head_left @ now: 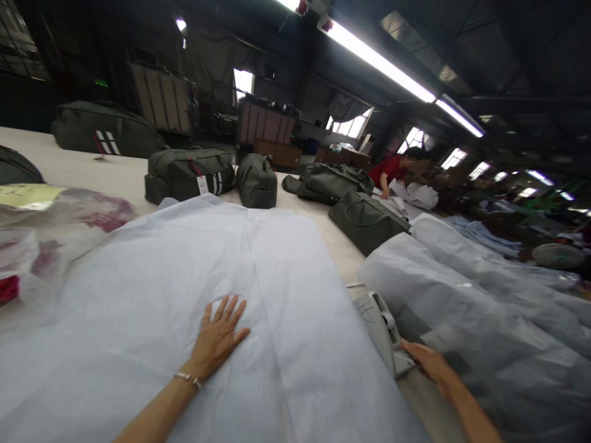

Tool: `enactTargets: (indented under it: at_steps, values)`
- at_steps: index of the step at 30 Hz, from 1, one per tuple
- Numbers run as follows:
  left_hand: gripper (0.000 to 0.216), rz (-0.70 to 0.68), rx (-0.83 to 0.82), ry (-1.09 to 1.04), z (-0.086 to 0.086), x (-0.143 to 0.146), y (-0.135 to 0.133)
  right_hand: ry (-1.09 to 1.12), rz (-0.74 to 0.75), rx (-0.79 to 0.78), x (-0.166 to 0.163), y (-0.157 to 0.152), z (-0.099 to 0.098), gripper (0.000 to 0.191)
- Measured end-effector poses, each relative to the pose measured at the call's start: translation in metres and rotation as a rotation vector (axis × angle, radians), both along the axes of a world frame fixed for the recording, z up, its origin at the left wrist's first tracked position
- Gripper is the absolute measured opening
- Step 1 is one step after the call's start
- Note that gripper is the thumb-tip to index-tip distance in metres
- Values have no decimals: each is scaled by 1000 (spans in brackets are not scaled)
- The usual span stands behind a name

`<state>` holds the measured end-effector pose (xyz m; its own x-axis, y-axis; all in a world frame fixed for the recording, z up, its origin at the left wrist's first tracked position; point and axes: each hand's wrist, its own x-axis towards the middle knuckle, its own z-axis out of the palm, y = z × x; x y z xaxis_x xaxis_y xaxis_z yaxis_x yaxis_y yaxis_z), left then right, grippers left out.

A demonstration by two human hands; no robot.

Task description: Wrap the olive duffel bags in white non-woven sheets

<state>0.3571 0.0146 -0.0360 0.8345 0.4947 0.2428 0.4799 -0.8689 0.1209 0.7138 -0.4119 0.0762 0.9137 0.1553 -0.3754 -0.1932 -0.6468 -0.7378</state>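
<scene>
My left hand [219,335] lies flat with fingers spread on a large bluish-white sheet [295,295], which covers much of the table in front of me. A bracelet circles that wrist. At the sheet's right edge is a light grey plastic object [381,329] with dark handwritten marks and an opening along its side; its exact kind is unclear. My right hand [427,363] grips its near end, the fingertips partly hidden. Just beyond my right hand, translucent plastic wrapping [466,307] is heaped over greyish contents.
Several dark green duffel bags, one [191,172] with a white tag, stand along the far side of the pale table [341,237]. Clear plastic bags [87,221] with reddish contents lie at left. A person in a red top [385,169] bends over white material farther back.
</scene>
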Motion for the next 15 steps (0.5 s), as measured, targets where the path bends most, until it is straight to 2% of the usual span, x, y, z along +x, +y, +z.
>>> enactTargets:
  at_steps: [4,9,12,15]
  values:
    - [62,4,17,-1,-1,0,-1,-36,-7,120,-2,0,-1,44]
    - [63,2,21,-6,0,-1,-1,-314,-107,136,-12,-10,12,42]
    - [63,-6,15,-10,-1,0,0,-250,-85,84,-23,-31,11,38]
    - [63,0,6,-16,-2,0,0,-189,-43,-70,-37,-45,-1,37]
